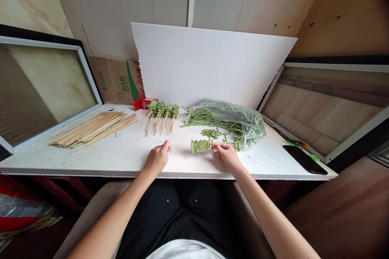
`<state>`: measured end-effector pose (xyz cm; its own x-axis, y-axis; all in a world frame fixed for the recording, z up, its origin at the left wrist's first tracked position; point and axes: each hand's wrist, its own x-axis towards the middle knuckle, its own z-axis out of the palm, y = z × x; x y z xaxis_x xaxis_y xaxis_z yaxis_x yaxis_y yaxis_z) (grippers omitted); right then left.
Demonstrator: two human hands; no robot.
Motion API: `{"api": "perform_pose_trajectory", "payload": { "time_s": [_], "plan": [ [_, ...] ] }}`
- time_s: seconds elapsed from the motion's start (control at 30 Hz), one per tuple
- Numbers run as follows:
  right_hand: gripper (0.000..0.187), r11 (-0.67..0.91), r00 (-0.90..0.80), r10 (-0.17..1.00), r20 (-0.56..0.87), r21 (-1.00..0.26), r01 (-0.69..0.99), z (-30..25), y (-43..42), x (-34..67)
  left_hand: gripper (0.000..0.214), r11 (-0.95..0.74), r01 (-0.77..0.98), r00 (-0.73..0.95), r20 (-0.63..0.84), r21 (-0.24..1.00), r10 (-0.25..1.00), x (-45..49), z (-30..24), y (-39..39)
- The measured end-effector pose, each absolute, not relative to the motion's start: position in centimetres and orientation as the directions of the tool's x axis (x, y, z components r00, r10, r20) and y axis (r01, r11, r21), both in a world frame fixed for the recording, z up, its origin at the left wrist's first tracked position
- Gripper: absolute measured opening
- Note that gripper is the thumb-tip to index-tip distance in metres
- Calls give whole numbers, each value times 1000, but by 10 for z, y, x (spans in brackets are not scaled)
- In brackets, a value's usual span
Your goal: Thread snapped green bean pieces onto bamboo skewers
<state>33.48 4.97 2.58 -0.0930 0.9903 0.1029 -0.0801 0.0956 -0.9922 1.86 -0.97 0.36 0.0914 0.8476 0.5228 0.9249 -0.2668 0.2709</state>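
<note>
My left hand (158, 158) is closed around the blunt end of a thin bamboo skewer (180, 147), held level just above the table's front part. A row of short green bean pieces (200, 146) is threaded side by side on its right half. At the right end of that row, my right hand (226, 156) pinches a bean piece, mostly hidden by the fingers, against the skewer's tip. Behind the right hand lies a small pile of cut bean pieces (210, 133). Long green beans (209, 119) spill out of a clear plastic bag (253, 117) farther back.
Bare bamboo skewers (94, 127) lie in a heap on the left of the white table (121, 162). Loaded bean skewers (164, 110) are stacked at the back, near a cardboard box (117, 81). A black phone (304, 159) rests at the right edge. A white board (212, 64) leans behind.
</note>
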Motion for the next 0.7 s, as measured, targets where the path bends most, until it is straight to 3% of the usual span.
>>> {"api": "perform_pose_trajectory", "payload": {
  "time_s": [0.7],
  "plan": [
    [41, 100, -159, 981, 116, -989, -106, 20, 53, 338, 33, -292, 898, 102, 489, 329, 866, 19, 6, -12]
  ]
}}
